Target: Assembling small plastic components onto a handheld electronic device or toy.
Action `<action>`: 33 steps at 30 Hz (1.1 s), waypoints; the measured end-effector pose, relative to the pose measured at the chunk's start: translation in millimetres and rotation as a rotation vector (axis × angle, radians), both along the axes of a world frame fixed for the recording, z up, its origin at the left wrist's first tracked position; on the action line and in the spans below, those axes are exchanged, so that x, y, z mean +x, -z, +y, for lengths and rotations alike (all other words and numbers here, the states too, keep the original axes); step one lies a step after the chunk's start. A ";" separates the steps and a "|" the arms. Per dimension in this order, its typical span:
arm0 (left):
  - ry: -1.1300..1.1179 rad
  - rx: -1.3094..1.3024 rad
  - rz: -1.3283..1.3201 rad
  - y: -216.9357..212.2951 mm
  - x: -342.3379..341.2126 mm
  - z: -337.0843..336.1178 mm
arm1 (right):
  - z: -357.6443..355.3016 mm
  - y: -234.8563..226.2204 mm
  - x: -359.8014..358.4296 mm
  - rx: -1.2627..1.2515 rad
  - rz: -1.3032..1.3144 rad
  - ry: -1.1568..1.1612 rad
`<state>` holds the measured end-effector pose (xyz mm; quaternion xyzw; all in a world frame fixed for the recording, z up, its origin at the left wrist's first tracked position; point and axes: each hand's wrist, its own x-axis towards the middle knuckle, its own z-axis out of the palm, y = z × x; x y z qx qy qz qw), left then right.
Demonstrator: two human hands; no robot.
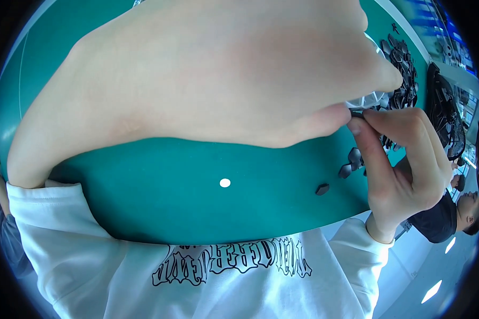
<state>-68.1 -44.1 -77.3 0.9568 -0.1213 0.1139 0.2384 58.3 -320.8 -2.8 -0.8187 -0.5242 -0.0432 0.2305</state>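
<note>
My left hand (298,74) reaches across from the left, very close to the camera, curled over a white open-frame piece (368,100). Bits of that frame show past the hand's right edge; the rest is covered, as are most of the fingers. Between thumb and forefinger, my right hand (410,167) pinches a small black piece (357,113) against the frame's near side. My left thumb tip lies right beside this black piece.
A heap of black pieces (404,69) lies at the far right of the green table (159,186). Several loose ones, including a black hexagonal piece (322,189), lie nearer. A white round spot (225,183) marks the tabletop. A black mesh bag (447,117) and a person (442,215) are at right.
</note>
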 end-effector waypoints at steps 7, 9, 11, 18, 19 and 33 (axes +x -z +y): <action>0.009 0.006 0.017 -0.5 7.3 -0.3 | -6.7 5.3 9.8 0.015 -0.040 -0.043; 0.013 0.008 0.021 -1.6 10.2 -0.1 | -13.8 6.7 13.8 -0.017 -0.017 -0.016; 0.023 0.016 0.022 -3.0 13.8 -0.7 | -15.4 10.7 15.3 -0.031 -0.006 0.005; 0.078 0.110 0.002 -18.2 26.1 7.4 | 65.2 -23.1 -1.9 0.149 1.169 0.593; 0.093 0.132 -0.010 -22.0 28.6 13.7 | 61.8 -13.8 0.9 0.176 1.162 0.594; 0.227 0.291 -0.019 -50.7 42.5 -6.6 | 62.1 -2.7 39.4 -0.440 0.950 0.029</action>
